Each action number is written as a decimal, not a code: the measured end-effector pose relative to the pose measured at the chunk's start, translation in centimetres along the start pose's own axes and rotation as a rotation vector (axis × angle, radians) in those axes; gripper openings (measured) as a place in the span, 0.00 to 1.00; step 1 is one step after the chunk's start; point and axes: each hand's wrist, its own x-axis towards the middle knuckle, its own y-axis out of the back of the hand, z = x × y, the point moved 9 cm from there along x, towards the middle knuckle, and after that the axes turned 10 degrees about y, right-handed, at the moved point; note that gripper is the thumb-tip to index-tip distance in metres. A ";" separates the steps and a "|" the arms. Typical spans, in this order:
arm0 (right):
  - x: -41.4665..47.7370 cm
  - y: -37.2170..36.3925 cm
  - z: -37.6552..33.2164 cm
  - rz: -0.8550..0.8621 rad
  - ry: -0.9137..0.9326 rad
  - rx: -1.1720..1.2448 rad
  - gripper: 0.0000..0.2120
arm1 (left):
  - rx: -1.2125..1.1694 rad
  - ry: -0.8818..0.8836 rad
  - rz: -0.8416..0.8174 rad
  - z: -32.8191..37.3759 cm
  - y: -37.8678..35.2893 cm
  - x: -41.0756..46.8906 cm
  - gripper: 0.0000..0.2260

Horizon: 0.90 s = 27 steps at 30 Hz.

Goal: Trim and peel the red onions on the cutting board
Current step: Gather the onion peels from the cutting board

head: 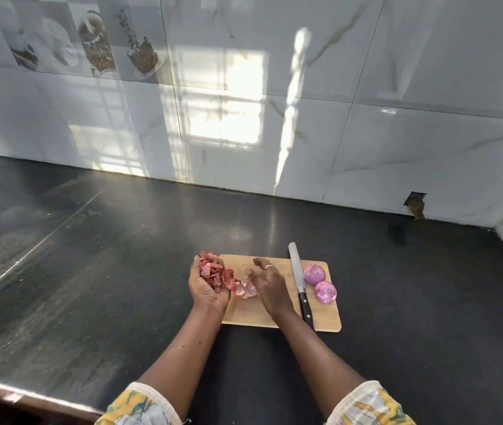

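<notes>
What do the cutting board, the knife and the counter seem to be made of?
Cutting board: pale wood or bamboo, matt, with faint grain.
Knife: grey metal blade with a sheen, probably steel; black handle, plastic or wood, unclear.
Counter: dark polished stone, perhaps granite; it reflects the light.

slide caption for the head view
Left hand cups onion skins, right hand gathers more on the cutting board, beside a knife and two peeled onions.
</notes>
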 end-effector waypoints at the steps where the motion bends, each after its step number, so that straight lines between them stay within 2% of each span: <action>1: 0.0 -1.0 0.0 -0.109 0.021 -0.072 0.19 | -0.017 -0.004 -0.002 0.3 0.2 0.1 0.10; 3: -0.2 -3.0 -0.4 -0.269 0.104 -0.254 0.21 | -0.031 -0.016 0.005 0.7 0.4 0.2 0.09; 6: -1.0 -5.1 -0.5 -0.395 0.217 -0.454 0.20 | -0.063 -0.020 0.002 1.0 0.7 0.1 0.08; 9: -1.4 -5.2 -1.0 -0.369 0.275 -0.467 0.17 | -0.061 -0.022 0.018 1.2 0.6 -0.2 0.08; 12: -1.2 -4.1 -1.5 -0.265 0.359 -0.432 0.13 | -0.035 -0.035 0.044 1.4 0.7 -0.5 0.08; 16: -0.4 -0.7 -0.3 -0.038 0.146 -0.230 0.07 | -0.050 -0.042 0.048 1.6 0.7 -0.9 0.08; 19: -0.2 1.8 1.5 0.168 -0.093 0.106 0.05 | -0.038 -0.029 0.055 1.4 0.0 -1.7 0.10; 21: -0.3 2.2 2.5 0.253 -0.229 0.350 0.09 | -0.036 -0.029 0.076 1.3 0.1 -2.0 0.09; 22: -0.3 2.5 2.8 0.282 -0.271 0.379 0.12 | -0.033 -0.027 0.081 1.3 0.2 -2.1 0.08; 24: 0.0 3.2 2.5 0.284 -0.270 0.220 0.18 | -0.037 -0.021 0.088 1.2 0.4 -2.0 0.08; 27: 0.1 3.2 1.6 0.184 -0.246 0.074 0.16 | -0.049 -0.022 0.079 1.1 0.5 -1.8 0.07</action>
